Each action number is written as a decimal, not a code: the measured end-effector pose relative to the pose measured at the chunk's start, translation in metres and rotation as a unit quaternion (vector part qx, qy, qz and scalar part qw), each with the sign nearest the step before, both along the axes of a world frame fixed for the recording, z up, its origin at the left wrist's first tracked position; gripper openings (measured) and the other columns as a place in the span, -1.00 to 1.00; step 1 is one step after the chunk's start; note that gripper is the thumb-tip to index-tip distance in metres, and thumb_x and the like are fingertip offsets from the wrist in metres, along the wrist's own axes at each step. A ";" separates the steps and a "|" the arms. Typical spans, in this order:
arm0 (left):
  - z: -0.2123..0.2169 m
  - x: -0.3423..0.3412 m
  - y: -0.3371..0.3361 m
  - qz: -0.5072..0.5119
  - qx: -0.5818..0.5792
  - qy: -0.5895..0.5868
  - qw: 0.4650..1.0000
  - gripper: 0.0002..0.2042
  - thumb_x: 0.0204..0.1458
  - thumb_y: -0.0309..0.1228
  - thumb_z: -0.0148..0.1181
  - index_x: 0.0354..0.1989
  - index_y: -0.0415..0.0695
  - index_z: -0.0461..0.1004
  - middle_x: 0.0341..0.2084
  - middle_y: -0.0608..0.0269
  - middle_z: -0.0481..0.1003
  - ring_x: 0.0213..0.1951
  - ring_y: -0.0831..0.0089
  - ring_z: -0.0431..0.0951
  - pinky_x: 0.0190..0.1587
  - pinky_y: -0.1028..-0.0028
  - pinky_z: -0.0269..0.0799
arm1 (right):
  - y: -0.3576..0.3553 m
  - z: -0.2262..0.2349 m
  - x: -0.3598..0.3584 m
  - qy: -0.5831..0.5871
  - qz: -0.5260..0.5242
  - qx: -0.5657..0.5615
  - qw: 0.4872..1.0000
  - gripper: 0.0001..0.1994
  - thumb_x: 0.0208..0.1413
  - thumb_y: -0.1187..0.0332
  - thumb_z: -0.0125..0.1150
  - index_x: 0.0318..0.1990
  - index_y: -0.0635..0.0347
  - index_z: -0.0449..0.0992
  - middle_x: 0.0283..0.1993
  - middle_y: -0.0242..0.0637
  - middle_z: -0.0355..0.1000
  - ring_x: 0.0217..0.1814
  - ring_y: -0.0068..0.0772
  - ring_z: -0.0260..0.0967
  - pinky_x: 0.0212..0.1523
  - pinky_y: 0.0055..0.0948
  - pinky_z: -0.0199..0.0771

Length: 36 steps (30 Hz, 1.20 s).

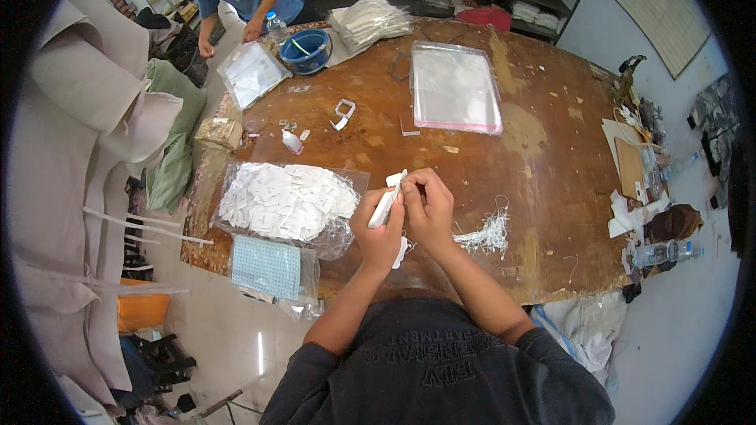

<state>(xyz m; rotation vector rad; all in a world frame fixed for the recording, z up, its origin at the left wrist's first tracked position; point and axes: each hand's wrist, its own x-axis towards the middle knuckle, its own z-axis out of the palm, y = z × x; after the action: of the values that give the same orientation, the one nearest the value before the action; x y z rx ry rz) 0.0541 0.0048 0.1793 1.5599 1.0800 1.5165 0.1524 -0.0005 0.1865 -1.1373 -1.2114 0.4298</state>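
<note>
Two bare hands meet above the near middle of the table (551, 189) I am watching. The left hand (376, 224) is closed around a white stack of tags (383, 211); the right hand (429, 208) is narrowed to a pinch at its far end, though I cannot tell whether it grips one. To the left, I see a clear bag (340, 241) with a loose pile of white tags (287, 201) on it. Nearer lies a clear pouch (309, 274) holding a light-blue sheet (266, 267). Far left, a blue bucket (316, 61) contains something green (300, 47). White strings (492, 232) lie right of the hands.
</note>
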 end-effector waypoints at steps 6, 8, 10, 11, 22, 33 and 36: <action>0.002 -0.003 0.021 0.008 0.254 0.166 0.953 -0.80 -0.15 -0.54 0.27 -0.29 -0.13 0.53 -0.37 0.24 0.50 -0.33 0.29 0.49 -0.28 0.39 0.40 | -0.001 -0.003 0.011 0.046 0.032 -0.080 0.995 -0.92 0.13 0.49 0.11 -0.29 0.34 0.44 -0.32 -0.22 0.42 -0.41 -0.48 0.32 -0.37 -0.50 0.35; 0.002 -0.011 0.031 -0.004 0.325 0.252 0.912 -0.76 -0.20 -0.49 0.26 -0.27 -0.07 0.54 -0.32 0.30 0.49 -0.27 0.27 0.47 -0.26 0.35 0.39 | -0.007 -0.005 0.019 0.180 0.102 -0.157 0.966 -0.90 0.18 0.47 0.09 -0.23 0.32 0.48 -0.32 -0.43 0.44 -0.39 -0.64 0.30 -0.32 -0.60 0.33; 0.000 -0.018 0.034 -0.016 0.339 0.332 0.880 -0.73 -0.24 -0.44 0.24 -0.26 -0.01 0.55 -0.26 0.35 0.47 -0.21 0.29 0.45 -0.23 0.32 0.37 | -0.012 -0.009 0.025 0.313 0.150 -0.194 0.918 -0.89 0.17 0.45 0.11 -0.25 0.32 0.49 -0.32 -0.48 0.43 -0.41 -0.68 0.28 -0.37 -0.61 0.32; -0.003 -0.018 0.035 -0.010 0.349 0.351 0.869 -0.73 -0.23 -0.41 0.23 -0.25 0.02 0.55 -0.26 0.38 0.46 -0.20 0.31 0.43 -0.21 0.31 0.36 | -0.015 -0.013 0.026 0.397 0.178 -0.202 0.878 -0.88 0.16 0.42 0.14 -0.25 0.30 0.49 -0.33 -0.49 0.43 -0.43 -0.71 0.24 -0.38 -0.64 0.30; -0.094 -0.006 -0.026 -0.221 0.147 0.287 0.921 -0.80 -0.24 -0.51 0.22 -0.35 -0.10 0.55 -0.37 0.29 0.50 -0.32 0.29 0.52 -0.23 0.32 0.44 | -0.040 -0.130 0.056 0.045 -0.066 -0.335 0.939 -0.83 -0.09 0.37 0.23 -0.54 0.32 0.49 -0.62 -0.24 0.41 -0.56 -0.54 0.35 -0.49 -0.46 0.35; -0.115 -0.009 -0.006 -0.191 0.111 0.352 0.909 -0.79 -0.20 -0.54 0.25 -0.31 -0.14 0.52 -0.31 0.25 0.53 -0.26 0.19 0.54 -0.21 0.28 0.42 | -0.037 -0.155 0.080 0.198 -0.043 -0.310 0.929 -0.81 0.10 0.34 0.16 -0.42 0.31 0.51 -0.52 -0.36 0.44 -0.49 -0.62 0.37 -0.47 -0.55 0.40; -0.155 -0.025 -0.011 -0.137 -0.169 0.231 0.948 -0.76 -0.11 -0.41 0.30 -0.27 -0.25 0.52 -0.38 0.16 0.58 -0.33 0.19 0.58 -0.25 0.33 0.46 | -0.034 -0.176 0.121 0.049 -0.150 -0.365 0.918 -0.79 0.06 0.29 0.16 -0.35 0.29 0.56 -0.51 -0.26 0.50 -0.42 -0.43 0.48 -0.37 -0.46 0.44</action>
<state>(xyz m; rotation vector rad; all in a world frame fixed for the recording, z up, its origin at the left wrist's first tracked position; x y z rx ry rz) 0.0293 -0.0063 0.0239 1.7680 1.2346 0.7481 0.2734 -0.0345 0.0103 -1.8846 -0.7690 0.7223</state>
